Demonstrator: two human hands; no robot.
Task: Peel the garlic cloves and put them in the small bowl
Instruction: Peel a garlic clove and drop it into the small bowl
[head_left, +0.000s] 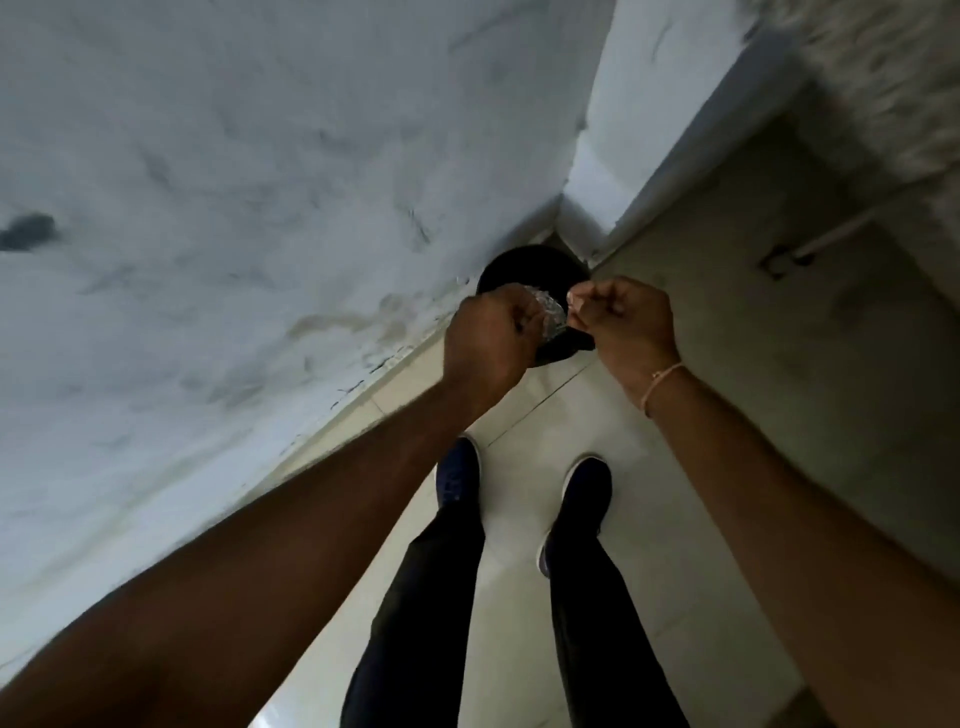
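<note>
Glass, faceted and clear, was seen in the small bowl (549, 316), which was gripped by the left hand (493, 343) above a black bin (535, 275) on the tiled floor (524, 519). The right hand (621, 317) was closed into a fist beside the bowl, something pale being pinched at its fingertips (575, 297); whether this was garlic could not be told.
</note>
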